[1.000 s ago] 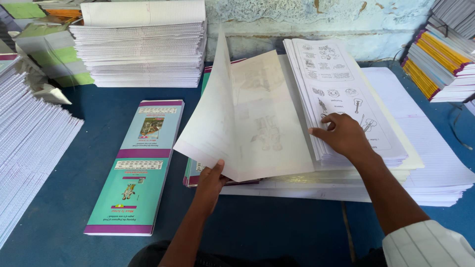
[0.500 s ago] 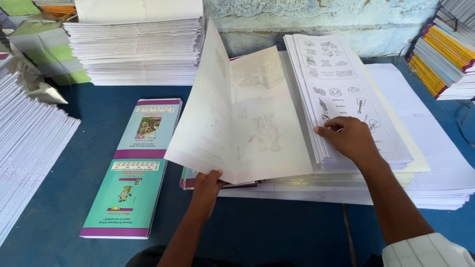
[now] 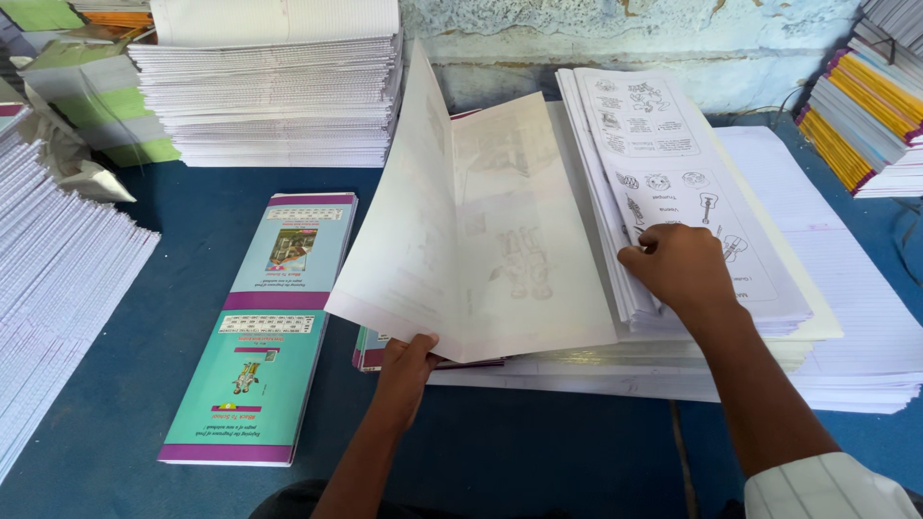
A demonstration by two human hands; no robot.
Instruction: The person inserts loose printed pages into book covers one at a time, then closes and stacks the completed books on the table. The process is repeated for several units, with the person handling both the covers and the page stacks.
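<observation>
My left hand (image 3: 408,358) grips the near edge of a bundle of white printed sheets (image 3: 461,231), lifted and tilted up to the left. My right hand (image 3: 679,271) presses on a thick stack of printed picture pages (image 3: 663,163), fingers tucked into its left edge. Both lie on a wide pile of ruled white paper (image 3: 846,288). Under the lifted sheets, a teal and purple cover (image 3: 370,351) peeks out.
A long teal and purple book cover sheet (image 3: 261,327) lies flat on the blue table (image 3: 538,452) at left. Tall ruled-paper stacks stand at the back (image 3: 274,96) and far left (image 3: 48,279). Colour-edged notebooks (image 3: 865,106) are piled at right, crumpled paper (image 3: 72,159) at left.
My left hand has raised the bundle of sheets higher and further left, opening it wider from the right stack. My right hand stays on the picture pages.
</observation>
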